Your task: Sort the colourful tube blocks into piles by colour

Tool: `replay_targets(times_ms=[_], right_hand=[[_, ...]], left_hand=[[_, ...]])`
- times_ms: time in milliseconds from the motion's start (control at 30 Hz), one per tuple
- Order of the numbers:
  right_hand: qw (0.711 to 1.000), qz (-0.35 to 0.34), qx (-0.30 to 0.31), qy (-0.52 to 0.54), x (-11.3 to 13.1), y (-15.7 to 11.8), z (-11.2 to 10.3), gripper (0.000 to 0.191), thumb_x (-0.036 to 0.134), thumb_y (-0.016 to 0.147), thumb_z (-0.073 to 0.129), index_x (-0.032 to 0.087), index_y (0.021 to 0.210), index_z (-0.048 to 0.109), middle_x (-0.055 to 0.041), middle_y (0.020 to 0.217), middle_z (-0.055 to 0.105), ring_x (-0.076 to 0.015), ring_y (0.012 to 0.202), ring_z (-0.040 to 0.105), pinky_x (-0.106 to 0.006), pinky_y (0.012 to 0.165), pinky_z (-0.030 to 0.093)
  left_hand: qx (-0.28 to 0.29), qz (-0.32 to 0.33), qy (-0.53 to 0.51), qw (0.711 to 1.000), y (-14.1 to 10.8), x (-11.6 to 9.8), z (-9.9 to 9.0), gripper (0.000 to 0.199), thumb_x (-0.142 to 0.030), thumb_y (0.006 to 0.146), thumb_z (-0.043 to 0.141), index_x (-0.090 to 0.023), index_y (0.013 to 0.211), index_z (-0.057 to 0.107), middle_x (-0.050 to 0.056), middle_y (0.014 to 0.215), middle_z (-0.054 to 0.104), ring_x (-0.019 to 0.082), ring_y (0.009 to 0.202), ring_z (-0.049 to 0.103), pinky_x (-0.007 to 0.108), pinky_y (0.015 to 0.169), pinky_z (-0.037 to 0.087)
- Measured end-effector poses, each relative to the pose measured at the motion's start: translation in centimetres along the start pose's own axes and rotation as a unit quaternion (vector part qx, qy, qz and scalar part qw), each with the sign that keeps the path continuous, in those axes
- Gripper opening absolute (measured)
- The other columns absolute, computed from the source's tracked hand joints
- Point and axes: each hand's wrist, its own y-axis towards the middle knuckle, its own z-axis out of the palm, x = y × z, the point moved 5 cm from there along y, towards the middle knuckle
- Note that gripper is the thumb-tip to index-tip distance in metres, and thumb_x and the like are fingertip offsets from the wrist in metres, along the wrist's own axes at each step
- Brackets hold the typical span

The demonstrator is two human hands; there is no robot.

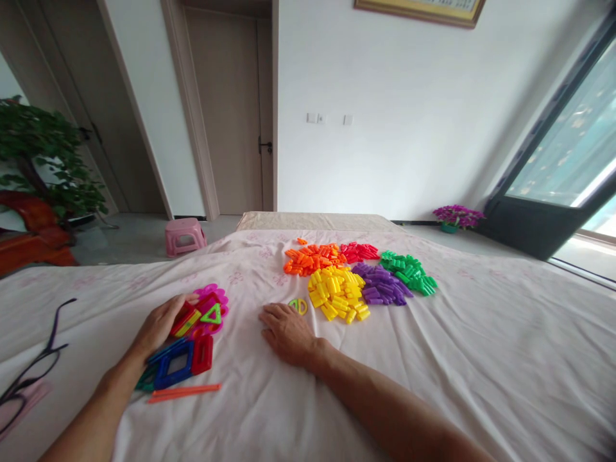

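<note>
My left hand (161,322) curls around a stack of red and yellow magnetic tiles (187,321) on the left side of the cloth; its thumb is hard to see. Beside that stack a green triangle tile (212,313) lies over a pink flower-shaped piece (219,294). Closer to me are a blue square tile (174,364), a red tile (202,354) and thin orange sticks (185,392). My right hand (289,333) rests palm down on the cloth, fingers loosely spread. Just past its knuckles lies a small yellow-green rounded piece (301,306), partly covered by the hand.
Heaps of yellow (337,292), orange (315,258), red (360,251), purple (382,283) and green (409,271) plastic pieces lie right of centre on the cloth (433,378). Eyeglasses (36,366) lie at the left edge. A pink stool (185,236) stands beyond the table.
</note>
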Motion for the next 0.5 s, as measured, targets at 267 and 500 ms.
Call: replay_targets(times_ms=[267, 500], right_hand=[[0.999, 0.026, -0.006, -0.025, 0.5, 0.2, -0.1, 0.025, 0.023, 0.092, 0.053, 0.02, 0.115, 0.063, -0.0083, 0.12, 0.065, -0.022, 0.112, 0.056, -0.036, 0.098, 0.042], [0.999, 0.038, -0.007, -0.028, 0.3, 0.1, 0.0, 0.022, 0.022, 0.094, 0.05, 0.019, 0.111, 0.064, -0.0088, 0.116, 0.065, -0.0213, 0.111, 0.055, -0.035, 0.098, 0.041]], left_hand=[[0.076, -0.018, -0.132, 0.988, -1.4, -1.5, 4.1, 0.067, -0.063, 0.088, 0.042, -0.02, 0.139, 0.051, 0.013, 0.138, 0.06, 0.03, 0.12, 0.061, 0.04, 0.094, 0.054], [0.058, -0.054, -0.197, 0.977, -2.3, -2.3, 4.7, 0.071, -0.063, 0.087, 0.046, -0.02, 0.144, 0.044, 0.016, 0.145, 0.052, 0.028, 0.111, 0.066, 0.036, 0.082, 0.058]])
